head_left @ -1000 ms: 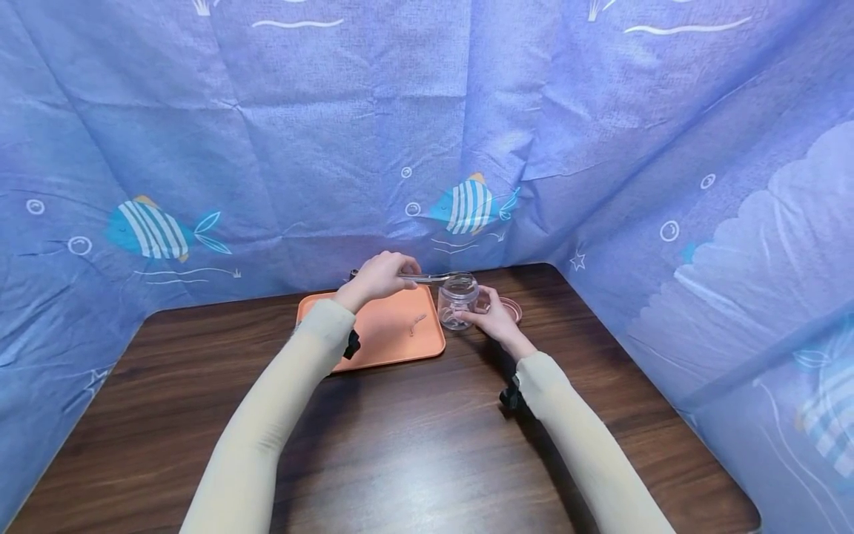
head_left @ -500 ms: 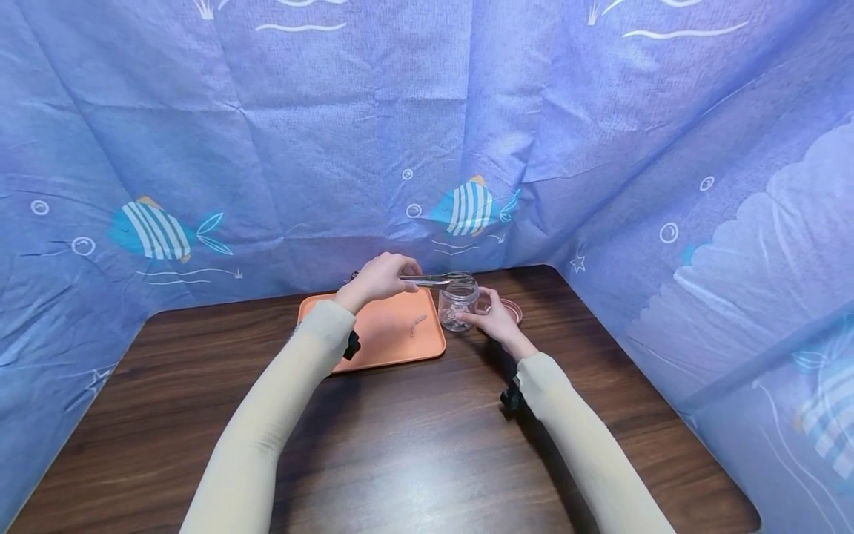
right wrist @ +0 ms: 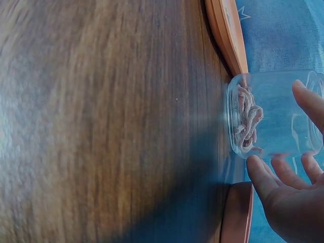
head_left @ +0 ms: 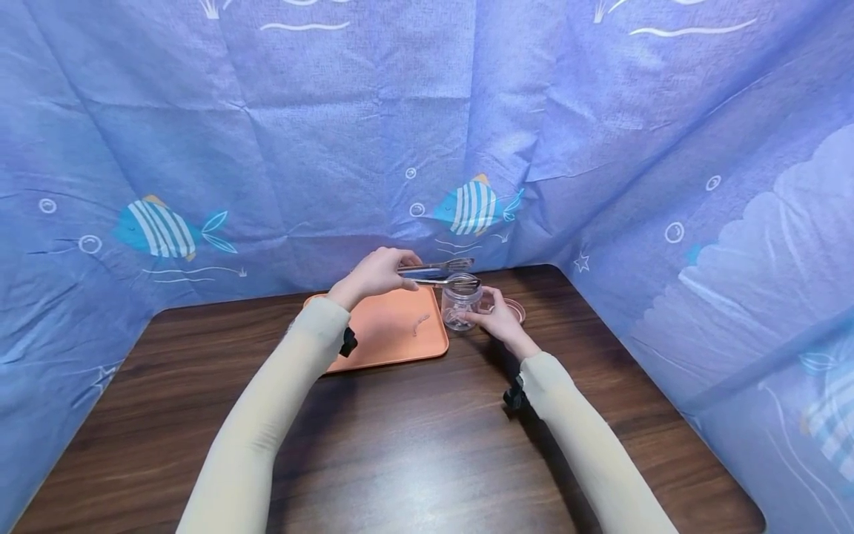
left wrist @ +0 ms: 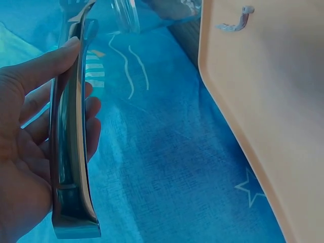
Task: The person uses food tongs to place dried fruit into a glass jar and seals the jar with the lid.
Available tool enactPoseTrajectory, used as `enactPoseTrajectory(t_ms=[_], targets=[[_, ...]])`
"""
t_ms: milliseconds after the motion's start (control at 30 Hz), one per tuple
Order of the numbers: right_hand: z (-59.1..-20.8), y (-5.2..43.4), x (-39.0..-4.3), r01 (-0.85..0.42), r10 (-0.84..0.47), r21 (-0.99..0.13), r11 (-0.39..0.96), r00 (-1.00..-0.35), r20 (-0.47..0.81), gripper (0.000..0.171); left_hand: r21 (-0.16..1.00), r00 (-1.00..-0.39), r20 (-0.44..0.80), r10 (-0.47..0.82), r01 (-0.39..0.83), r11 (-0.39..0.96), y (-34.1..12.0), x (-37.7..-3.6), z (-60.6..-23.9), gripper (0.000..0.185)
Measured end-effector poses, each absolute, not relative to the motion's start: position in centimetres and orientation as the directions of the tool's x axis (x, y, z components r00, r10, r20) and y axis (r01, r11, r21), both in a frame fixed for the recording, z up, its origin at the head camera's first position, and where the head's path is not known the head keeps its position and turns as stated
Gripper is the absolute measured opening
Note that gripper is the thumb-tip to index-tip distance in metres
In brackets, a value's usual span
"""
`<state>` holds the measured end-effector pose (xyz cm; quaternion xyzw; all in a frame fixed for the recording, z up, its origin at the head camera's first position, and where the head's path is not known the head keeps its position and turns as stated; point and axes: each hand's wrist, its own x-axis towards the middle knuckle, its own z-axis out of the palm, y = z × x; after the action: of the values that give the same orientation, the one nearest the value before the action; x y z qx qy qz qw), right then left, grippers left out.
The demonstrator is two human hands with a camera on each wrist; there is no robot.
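Note:
Metal tongs [head_left: 462,282] are held in my left hand [head_left: 376,273], their two arms spread apart over the mouth of a clear jar [head_left: 457,317]. Nothing shows between the tips. The left wrist view has the thumb and fingers on either side of the tongs' arms. My right hand [head_left: 497,320] grips the upright jar from its right side. Several pale pinkish strips [right wrist: 248,119] lie heaped in the jar's bottom, seen in the right wrist view. One similar strip [head_left: 421,323] lies on an orange tray [head_left: 380,334] left of the jar.
A pinkish round lid [head_left: 517,308] lies on the table right of the jar, partly behind the right hand. The dark wooden table [head_left: 407,430] meets a blue fish-print curtain [head_left: 320,148] at its back and right.
The tongs' arms have gone from close together to spread apart above the jar. My right hand stays on the jar, and the strip on the tray has not moved.

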<state>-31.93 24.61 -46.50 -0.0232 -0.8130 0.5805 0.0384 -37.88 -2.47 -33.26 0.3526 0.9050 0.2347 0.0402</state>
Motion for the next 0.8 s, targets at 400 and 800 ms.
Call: enactPoseTrajectory(t_ms=[400,800], targets=[[-46.5,24.6,-31.7,-0.021,0.095,-0.945,0.327,-0.994,0.055,0.080,0.507,-0.792,0.114,0.599,0.566,0.651,-6.1,-37.0,-33.0,0.054],[-46.4,25.0,-31.8,-0.018,0.060,-0.948,0.318,-0.997,0.039,0.083,0.555,-0.863,0.102,0.494,0.462,0.692,-13.0,-36.0,-32.9,0.061]])
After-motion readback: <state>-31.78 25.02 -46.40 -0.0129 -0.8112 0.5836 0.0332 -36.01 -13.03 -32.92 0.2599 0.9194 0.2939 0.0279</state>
